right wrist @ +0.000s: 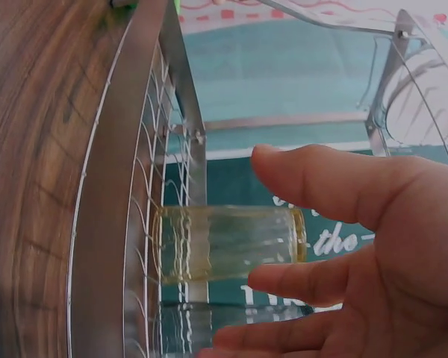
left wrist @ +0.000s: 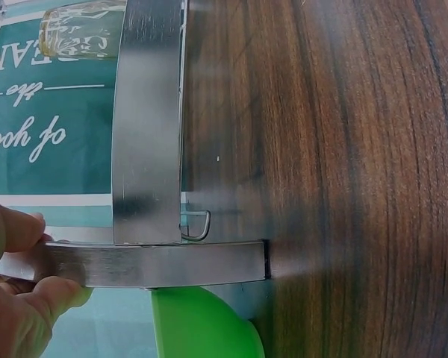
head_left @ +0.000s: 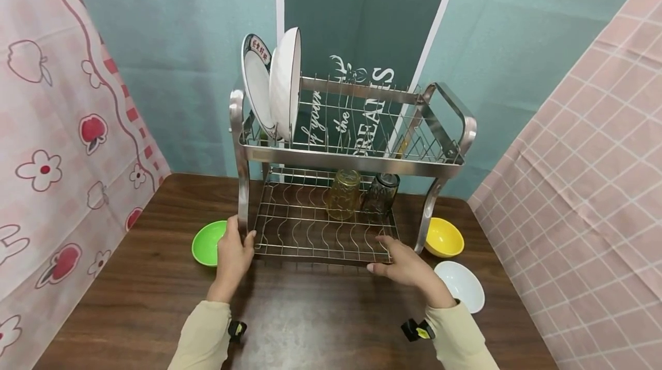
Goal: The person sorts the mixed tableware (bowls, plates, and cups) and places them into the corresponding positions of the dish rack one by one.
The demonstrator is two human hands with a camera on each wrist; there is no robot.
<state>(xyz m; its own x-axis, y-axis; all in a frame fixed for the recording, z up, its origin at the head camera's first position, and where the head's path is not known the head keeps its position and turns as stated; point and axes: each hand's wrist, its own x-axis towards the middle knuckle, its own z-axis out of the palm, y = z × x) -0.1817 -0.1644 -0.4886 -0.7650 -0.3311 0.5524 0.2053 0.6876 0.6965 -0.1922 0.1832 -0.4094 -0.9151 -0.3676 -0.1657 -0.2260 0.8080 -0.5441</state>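
Note:
A two-tier metal dish rack (head_left: 351, 158) stands on the wooden table. My left hand (head_left: 234, 255) pinches its left front leg (left wrist: 164, 265) between thumb and fingers, low down. At the front right of the lower tier, my right hand (head_left: 411, 266) is spread with nothing in its grasp; in the right wrist view its fingers (right wrist: 306, 283) extend toward the glasses. An upside-down yellow glass (head_left: 343, 195) and a dark grey glass (head_left: 381, 193) stand on the lower tier. Upright in the top tier's left end are a white plate (head_left: 256, 83) and a white bowl (head_left: 284, 85).
A green bowl (head_left: 206, 242) sits left of the rack, partly behind my left hand. To the right are a yellow bowl (head_left: 445, 238) and a white bowl (head_left: 462, 285), the latter beside my right wrist. Curtains hang behind and on both sides of the table (head_left: 305, 318).

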